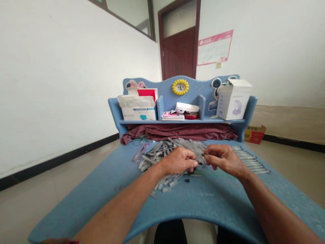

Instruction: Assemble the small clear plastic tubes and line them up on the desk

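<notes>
My left hand (180, 160) is closed, thumb and fingers pinching a small clear-grey plastic piece with something dark at its edge. Just to its right, my right hand (223, 158) pinches a small black piece (202, 154) between thumb and forefinger. The fingertips nearly meet, so it is unclear whether the two pieces touch. Behind and under my left hand spreads a pile of clear-grey plastic pieces (152, 159) mixed with black bits. One black cap-like piece (187, 180) lies apart in front. Right of my right hand, several slim pale tubes (250, 159) with dark ends lie in a row.
The blue desk (106, 203) has a curved front edge and a raised shelf (152, 122) at the back. A mask box (138, 114), papers (173, 116), a red round tin (191, 116) and a white box (232, 101) stand there. Folded checked cloth (177, 131) lies beneath.
</notes>
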A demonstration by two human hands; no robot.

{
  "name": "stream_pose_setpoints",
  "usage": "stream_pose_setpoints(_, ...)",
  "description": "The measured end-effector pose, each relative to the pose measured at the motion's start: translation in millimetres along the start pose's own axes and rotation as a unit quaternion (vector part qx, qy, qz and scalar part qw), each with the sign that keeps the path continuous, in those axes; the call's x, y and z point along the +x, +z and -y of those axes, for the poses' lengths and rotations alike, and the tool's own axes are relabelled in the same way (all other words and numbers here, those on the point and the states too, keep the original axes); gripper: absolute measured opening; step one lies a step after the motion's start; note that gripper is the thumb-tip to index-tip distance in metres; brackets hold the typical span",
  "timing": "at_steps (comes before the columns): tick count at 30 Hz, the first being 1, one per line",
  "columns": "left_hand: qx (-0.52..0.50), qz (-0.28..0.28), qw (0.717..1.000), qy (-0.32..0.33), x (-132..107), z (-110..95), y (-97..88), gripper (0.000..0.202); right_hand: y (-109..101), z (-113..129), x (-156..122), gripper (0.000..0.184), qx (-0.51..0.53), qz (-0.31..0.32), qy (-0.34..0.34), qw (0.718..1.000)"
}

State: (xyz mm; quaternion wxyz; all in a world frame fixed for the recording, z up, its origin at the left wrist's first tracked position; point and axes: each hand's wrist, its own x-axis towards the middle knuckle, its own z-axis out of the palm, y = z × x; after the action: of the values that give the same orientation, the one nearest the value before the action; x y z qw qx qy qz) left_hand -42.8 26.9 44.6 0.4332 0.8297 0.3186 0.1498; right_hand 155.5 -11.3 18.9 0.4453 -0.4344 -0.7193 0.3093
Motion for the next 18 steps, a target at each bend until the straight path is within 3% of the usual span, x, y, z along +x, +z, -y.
stream_pose_setpoints(8, 0.096, 0.003, 0.995, 0.012, -2.5, -4.2, -3.7, 0.015, 0.2, -3.2, -0.2, 0.015, -0.030, 0.028, -0.028, 0.999)
stream_pose_setpoints(18, 0.164, 0.101, 0.980, 0.051, -7.0, -5.7, -7.6, 0.014, 2.7, -4.3, -1.0, 0.009, -0.029, 0.159, 0.038, 0.986)
